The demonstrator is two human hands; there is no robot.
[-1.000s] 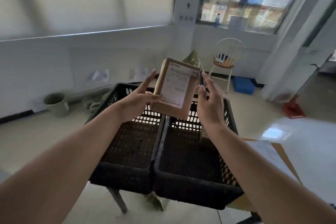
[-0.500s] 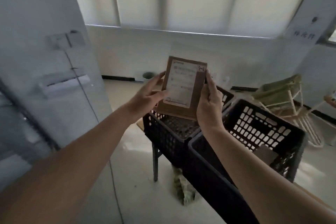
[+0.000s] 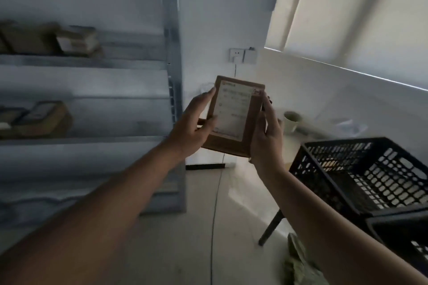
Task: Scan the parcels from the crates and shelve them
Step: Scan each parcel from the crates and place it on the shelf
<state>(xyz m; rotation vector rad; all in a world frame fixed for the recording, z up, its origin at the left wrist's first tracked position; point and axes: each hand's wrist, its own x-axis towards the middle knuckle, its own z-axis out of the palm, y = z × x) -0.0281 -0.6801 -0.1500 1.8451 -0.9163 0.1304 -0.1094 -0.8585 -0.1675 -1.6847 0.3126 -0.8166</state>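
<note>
Both hands hold parcel [image 3: 234, 120] upright.
Left hand [image 3: 193, 128] and right hand [image 3: 266, 136] grip its sides; shelf [image 3: 92, 139] left, crate [image 3: 361, 183] right.

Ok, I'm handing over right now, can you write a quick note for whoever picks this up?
Left hand and right hand both grip the flat brown cardboard parcel by its side edges, white label facing the camera, held in the air. Grey metal shelving unit stands to the left with a few brown boxes already on it. Black plastic crate is at the right. Done: parcel is out of the crate. Whether it was scanned cannot be told. Left: shelve it, then the remaining parcels.
</note>
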